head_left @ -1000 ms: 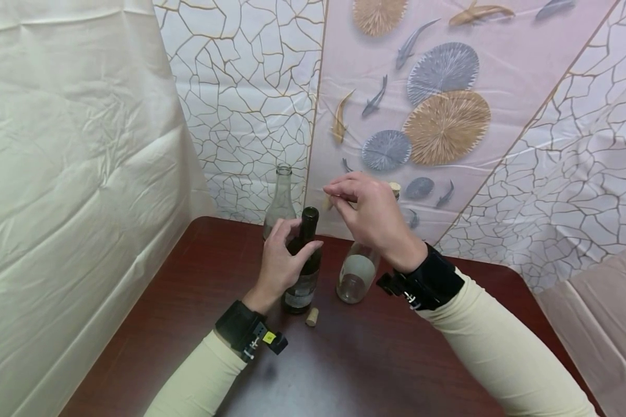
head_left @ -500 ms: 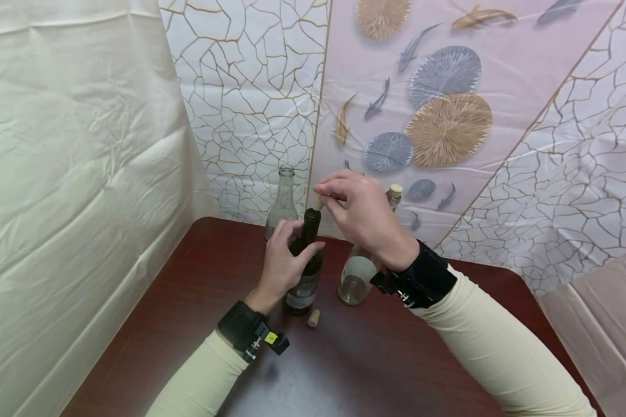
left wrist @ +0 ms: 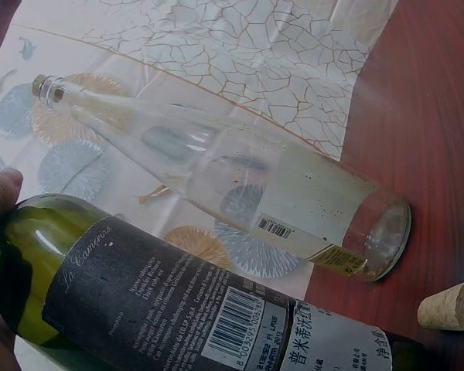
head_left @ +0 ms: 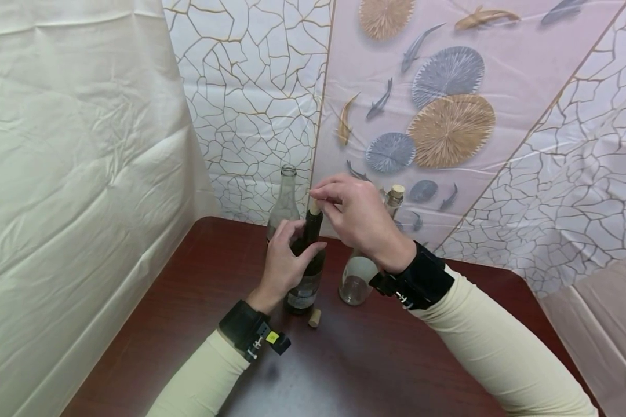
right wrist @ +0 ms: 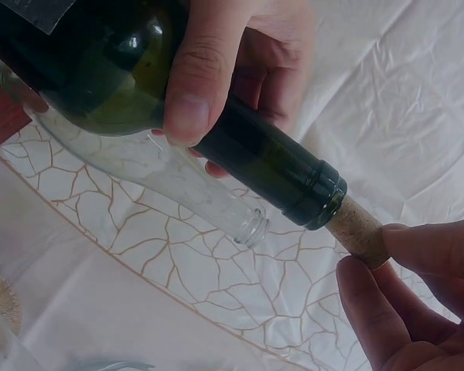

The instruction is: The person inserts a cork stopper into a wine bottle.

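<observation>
A dark green wine bottle stands upright on the table, its label and barcode showing in the left wrist view. My left hand grips it around the shoulder and lower neck, the thumb lying along the glass. Between thumb and fingertips, my right hand pinches a cork. In the right wrist view the cork's end sits at the mouth of the green bottle; how deep it goes is hard to tell. A second cork rests on the table in front of the bottle.
Behind the left hand stands a clear bottle without a cork. Another clear bottle, with a cork in its mouth, stands to the right, partly behind my right hand. The dark red table meets patterned cloth at the back.
My right hand has moved left and slightly down, bringing the pinched cork from beside the green bottle onto its mouth. My left hand has kept its grip on the bottle.
</observation>
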The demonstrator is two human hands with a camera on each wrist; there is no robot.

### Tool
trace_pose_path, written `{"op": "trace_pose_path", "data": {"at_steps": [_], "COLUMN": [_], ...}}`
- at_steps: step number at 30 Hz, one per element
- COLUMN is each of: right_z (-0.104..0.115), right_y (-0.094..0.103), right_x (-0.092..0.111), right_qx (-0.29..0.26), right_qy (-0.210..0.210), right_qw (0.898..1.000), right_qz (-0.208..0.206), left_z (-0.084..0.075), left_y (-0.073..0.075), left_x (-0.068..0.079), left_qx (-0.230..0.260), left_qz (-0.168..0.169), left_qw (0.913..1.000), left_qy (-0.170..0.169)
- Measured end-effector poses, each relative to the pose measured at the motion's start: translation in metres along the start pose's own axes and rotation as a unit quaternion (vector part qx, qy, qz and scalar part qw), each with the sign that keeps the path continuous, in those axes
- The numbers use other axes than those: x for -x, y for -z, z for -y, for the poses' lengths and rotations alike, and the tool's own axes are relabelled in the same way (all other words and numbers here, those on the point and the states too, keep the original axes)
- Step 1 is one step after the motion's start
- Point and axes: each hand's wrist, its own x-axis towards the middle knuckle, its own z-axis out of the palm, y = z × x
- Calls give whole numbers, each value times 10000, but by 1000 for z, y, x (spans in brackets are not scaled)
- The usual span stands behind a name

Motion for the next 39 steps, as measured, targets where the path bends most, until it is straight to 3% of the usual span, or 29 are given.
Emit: {"op": "trace_pose_path", "data": {"at_steps": [29, 39], "right_z": [6, -1], "right_y": [-1, -6], "right_x": [1, 5], "right_qx": [274, 73], "right_qy": [-59, 146], "right_qw": [9977, 9994], "right_qz": [622, 313], "left_z": [1, 1], "left_y": [1, 0], "left_x": [0, -1], "left_qx": [51, -20], "left_qz": [87, 31], "left_qw": [9999, 10000], "left_qy": [89, -70]}}
